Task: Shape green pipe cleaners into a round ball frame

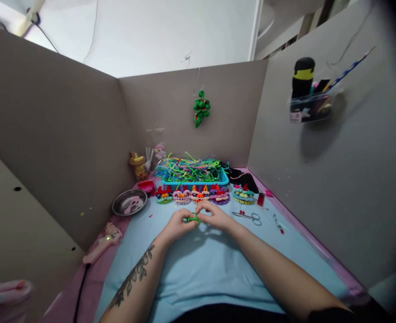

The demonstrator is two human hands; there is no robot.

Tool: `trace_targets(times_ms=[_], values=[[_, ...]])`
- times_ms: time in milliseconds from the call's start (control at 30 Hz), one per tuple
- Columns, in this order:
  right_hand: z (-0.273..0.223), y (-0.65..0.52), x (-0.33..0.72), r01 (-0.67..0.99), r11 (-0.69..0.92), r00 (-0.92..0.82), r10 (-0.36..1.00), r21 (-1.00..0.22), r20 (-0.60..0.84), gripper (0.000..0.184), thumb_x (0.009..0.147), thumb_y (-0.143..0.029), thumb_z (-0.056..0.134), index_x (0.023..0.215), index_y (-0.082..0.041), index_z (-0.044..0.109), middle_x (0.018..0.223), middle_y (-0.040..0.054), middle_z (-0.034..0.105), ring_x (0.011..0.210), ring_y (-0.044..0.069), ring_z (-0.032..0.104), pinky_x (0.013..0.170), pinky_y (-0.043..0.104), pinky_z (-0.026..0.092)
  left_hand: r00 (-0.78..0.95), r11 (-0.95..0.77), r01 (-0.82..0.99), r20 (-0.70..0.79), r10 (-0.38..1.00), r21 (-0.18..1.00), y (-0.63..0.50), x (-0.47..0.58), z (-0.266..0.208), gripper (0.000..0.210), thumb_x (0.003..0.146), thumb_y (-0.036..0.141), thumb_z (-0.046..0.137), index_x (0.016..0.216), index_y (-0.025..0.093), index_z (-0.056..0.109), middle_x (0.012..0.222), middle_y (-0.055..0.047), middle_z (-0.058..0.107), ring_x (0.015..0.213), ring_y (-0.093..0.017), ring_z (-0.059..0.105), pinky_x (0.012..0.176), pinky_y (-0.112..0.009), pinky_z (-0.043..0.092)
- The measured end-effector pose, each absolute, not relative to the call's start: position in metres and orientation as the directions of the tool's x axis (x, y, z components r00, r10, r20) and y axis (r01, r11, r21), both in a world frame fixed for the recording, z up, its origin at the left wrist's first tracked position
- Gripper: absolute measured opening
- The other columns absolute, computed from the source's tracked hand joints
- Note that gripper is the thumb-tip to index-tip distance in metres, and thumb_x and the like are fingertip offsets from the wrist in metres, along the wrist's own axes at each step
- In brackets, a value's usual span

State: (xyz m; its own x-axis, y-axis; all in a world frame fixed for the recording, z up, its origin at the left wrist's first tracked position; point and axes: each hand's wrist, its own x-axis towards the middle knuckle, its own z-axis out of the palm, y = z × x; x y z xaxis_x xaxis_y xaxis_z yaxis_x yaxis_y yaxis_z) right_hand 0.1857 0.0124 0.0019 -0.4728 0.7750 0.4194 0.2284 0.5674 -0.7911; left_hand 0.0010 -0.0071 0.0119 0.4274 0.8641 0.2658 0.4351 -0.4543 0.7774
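Note:
Between both hands is a small length of green pipe cleaner [192, 219], bent, and partly covered by the fingers. My left hand [180, 222] pinches it from the left, thumb and fingers closed. From the right, my right hand [214, 216] has its thumb and fingertips closed on the same piece. Just beyond the hands stands a row of colourful fuzzy animal heads, among them a pink one [182, 196], an orange one [200, 194] and a purple one [219, 195]. A teal and yellow head [243, 195] sits further right.
A blue tray [198, 183] heaped with pipe cleaners stands at the back. Scissors [248, 218] lie right of the hands. A metal bowl [117, 204] and a pink glue gun [103, 246] with a cord are at left. Grey panels [191, 134] enclose the blue-covered table.

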Motion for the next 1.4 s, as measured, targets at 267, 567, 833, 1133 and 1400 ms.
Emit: trace_targets(times_ms=[267, 567, 833, 1133, 1400], values=[[0.01, -0.001, 0.181, 0.315, 0.719, -0.431, 0.69, -0.62, 0.581, 0.013, 0.074, -0.014, 0.056, 0.083, -0.02, 0.063, 0.081, 0.0028, 0.064, 0.082, 0.017, 0.056, 0.078, 0.031, 0.041, 0.402, -0.302, 0.334, 0.155, 0.902, 0.893, -0.006, -0.003, 0.013, 0.022, 0.071, 0.033, 0.06, 0.073, 0.012, 0.065, 0.067, -0.002, 0.062, 0.064, -0.013, 0.053, 0.063, -0.023, 0.04], [0.005, 0.002, 0.18, 0.364, 0.764, -0.432, 0.645, -0.533, 0.63, 0.014, 0.08, -0.011, 0.05, 0.077, -0.02, 0.06, 0.077, 0.0036, 0.06, 0.082, 0.018, 0.051, 0.075, 0.032, 0.04, 0.411, -0.34, 0.372, 0.176, 0.895, 0.864, -0.007, 0.0, 0.017, 0.024, 0.071, 0.035, 0.06, 0.072, 0.012, 0.064, 0.069, -0.002, 0.062, 0.068, -0.014, 0.053, 0.066, -0.024, 0.039], [0.002, 0.002, 0.178, 0.431, 0.767, -0.417, 0.637, -0.476, 0.649, 0.015, 0.082, -0.012, 0.048, 0.078, -0.02, 0.06, 0.077, 0.004, 0.06, 0.081, 0.018, 0.05, 0.075, 0.033, 0.039, 0.436, -0.31, 0.308, 0.156, 0.886, 0.9, -0.004, -0.001, 0.008, 0.024, 0.073, 0.035, 0.059, 0.073, 0.012, 0.064, 0.069, -0.002, 0.062, 0.066, -0.013, 0.052, 0.065, -0.023, 0.04], [-0.001, 0.002, 0.179, 0.395, 0.808, -0.399, 0.58, -0.437, 0.711, 0.013, 0.081, -0.017, 0.054, 0.085, -0.021, 0.065, 0.081, 0.005, 0.062, 0.082, 0.018, 0.052, 0.075, 0.034, 0.041, 0.37, -0.108, 0.224, 0.017, 0.929, 0.969, -0.004, 0.0, 0.005, 0.03, 0.068, 0.04, 0.062, 0.071, 0.01, 0.06, 0.054, 0.002, 0.052, 0.049, -0.008, 0.044, 0.05, -0.02, 0.035], [-0.001, 0.006, 0.181, 0.425, 0.831, -0.454, 0.538, -0.358, 0.71, 0.014, 0.082, -0.025, 0.055, 0.09, -0.024, 0.067, 0.084, 0.0053, 0.066, 0.084, 0.019, 0.052, 0.078, 0.037, 0.04, 0.336, -0.139, 0.261, 0.045, 0.941, 0.955, -0.005, 0.0, 0.008, 0.03, 0.068, 0.04, 0.062, 0.074, 0.01, 0.062, 0.058, 0.0, 0.056, 0.052, -0.009, 0.047, 0.051, -0.02, 0.036]])
